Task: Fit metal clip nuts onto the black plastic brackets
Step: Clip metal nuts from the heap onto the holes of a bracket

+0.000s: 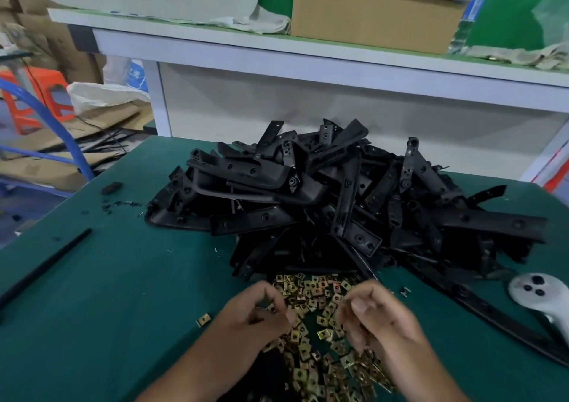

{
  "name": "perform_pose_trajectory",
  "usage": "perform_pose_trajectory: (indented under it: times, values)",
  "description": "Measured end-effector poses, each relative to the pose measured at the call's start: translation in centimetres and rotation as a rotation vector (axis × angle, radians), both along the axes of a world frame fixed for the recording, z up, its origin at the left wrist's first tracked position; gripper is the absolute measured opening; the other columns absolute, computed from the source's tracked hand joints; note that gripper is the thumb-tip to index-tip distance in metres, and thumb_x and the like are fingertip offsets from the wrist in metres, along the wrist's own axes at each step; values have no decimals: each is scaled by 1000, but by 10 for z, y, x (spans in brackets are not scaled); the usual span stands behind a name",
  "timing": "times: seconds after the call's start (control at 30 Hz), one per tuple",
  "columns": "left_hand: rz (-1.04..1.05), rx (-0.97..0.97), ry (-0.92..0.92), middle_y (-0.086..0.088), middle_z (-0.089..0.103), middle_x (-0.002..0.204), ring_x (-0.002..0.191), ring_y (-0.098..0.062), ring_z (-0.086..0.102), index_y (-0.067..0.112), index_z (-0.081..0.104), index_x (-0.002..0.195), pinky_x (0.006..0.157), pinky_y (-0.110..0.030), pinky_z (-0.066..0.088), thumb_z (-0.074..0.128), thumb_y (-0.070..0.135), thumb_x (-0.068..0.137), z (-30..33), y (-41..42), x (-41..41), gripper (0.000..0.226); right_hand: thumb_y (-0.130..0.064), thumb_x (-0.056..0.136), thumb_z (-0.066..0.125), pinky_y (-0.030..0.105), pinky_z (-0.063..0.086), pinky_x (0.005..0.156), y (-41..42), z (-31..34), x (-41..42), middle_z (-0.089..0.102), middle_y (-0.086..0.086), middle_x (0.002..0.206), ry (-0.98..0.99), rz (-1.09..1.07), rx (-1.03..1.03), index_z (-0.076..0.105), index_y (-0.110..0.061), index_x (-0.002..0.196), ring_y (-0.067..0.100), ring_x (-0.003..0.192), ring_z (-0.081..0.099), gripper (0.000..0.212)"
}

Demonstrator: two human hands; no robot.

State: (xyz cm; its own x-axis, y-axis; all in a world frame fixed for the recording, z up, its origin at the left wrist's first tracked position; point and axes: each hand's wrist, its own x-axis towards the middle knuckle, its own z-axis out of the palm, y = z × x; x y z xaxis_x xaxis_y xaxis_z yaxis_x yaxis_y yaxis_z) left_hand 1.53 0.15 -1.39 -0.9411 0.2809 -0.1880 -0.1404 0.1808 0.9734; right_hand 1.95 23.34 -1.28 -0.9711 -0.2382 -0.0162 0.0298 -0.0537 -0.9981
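A large heap of black plastic brackets [338, 198] lies on the green table mat [123, 278], at the middle and right. In front of it spreads a pile of brass-coloured metal clip nuts [320, 297], running down to the near edge. My left hand [261, 315] hovers over the left side of the pile, fingers curled, pinching what looks like a clip nut at its fingertips. My right hand [375, 318] is over the right side with fingers bent down among the nuts; what it holds is hidden. One clip nut [203, 320] lies apart to the left.
A thin black rod [46, 266] lies along the left of the mat. A white handheld controller [535, 294] rests at the right, beside a long black strip [492, 318]. Small black scraps [110, 187] sit at the far left. A white bench with a cardboard box [375, 10] stands behind.
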Motion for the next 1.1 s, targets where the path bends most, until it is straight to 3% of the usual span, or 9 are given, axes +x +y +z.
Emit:
perform_pose_trajectory:
  times: [0.17, 0.3, 0.37, 0.43, 0.53, 0.7, 0.87, 0.97, 1.1]
  values:
    - [225, 77, -26, 19, 64, 69, 66, 7, 58, 34, 75, 86, 68, -15, 39, 63, 67, 68, 2, 1, -2, 40, -24, 86, 67, 22, 46, 59, -4, -4, 0, 71, 10, 87, 19, -40, -22, 70, -21, 87, 16, 61, 52, 4]
    - [249, 13, -67, 17, 66, 96, 104, 2, 57, 44, 70, 101, 92, -27, 43, 39, 77, 83, 2, 3, 1, 48, -35, 80, 76, 24, 48, 63, -6, -5, 2, 67, 0, 81, 2, -22, 5, 72, -24, 94, 13, 66, 55, 18]
    - [207, 61, -163, 6, 64, 89, 89, -8, 59, 28, 69, 95, 85, -24, 47, 50, 56, 96, 3, 9, -3, 34, -41, 78, 73, 23, 48, 64, -7, -8, 3, 66, -4, 80, -5, -16, 18, 74, -26, 96, 12, 69, 56, 24]
    - [62, 235, -248, -9, 60, 80, 72, -16, 56, 6, 61, 86, 66, -20, 47, 74, 23, 87, 3, 6, -3, 21, -45, 78, 73, 22, 49, 65, -8, -10, 4, 65, -10, 79, -17, -3, 39, 74, -27, 99, 8, 73, 58, 28]
    - [-210, 466, -263, -13, 63, 95, 85, -23, 61, 11, 63, 108, 72, -27, 54, 92, 16, 67, 3, -4, 0, 50, -43, 80, 72, 26, 51, 72, -9, -8, 5, 64, -14, 84, -43, 38, 41, 74, -28, 103, 4, 81, 61, 28]
    - [-230, 341, -52, -2, 61, 83, 76, -14, 58, 19, 67, 99, 69, -22, 52, 88, 19, 72, 1, -5, 3, 34, -41, 81, 75, 24, 52, 76, -8, -3, 8, 63, -12, 84, -25, 52, 18, 75, -28, 99, 5, 85, 60, 23]
    - [-205, 250, 80, 3, 60, 80, 73, -12, 56, 27, 67, 96, 66, -22, 51, 92, 40, 66, 0, -3, 6, 41, -42, 82, 75, 31, 54, 84, -7, 0, 10, 68, -7, 91, -52, 56, 1, 77, -24, 105, 13, 93, 64, 29]
    - [-187, 254, 104, 3, 59, 78, 71, -12, 54, 28, 67, 95, 64, -23, 50, 93, 43, 64, 0, -2, 6, 43, -50, 80, 78, 38, 52, 89, -8, 2, 10, 72, 3, 101, -70, 53, 14, 78, -24, 107, 21, 100, 65, 38]
    - [-197, 277, 89, 2, 61, 79, 70, -12, 55, 28, 67, 94, 64, -23, 52, 94, 40, 64, 2, -1, 8, 41, -56, 74, 82, 31, 56, 90, -10, 5, 11, 76, 5, 106, -96, 62, -13, 78, -25, 108, 21, 104, 70, 46]
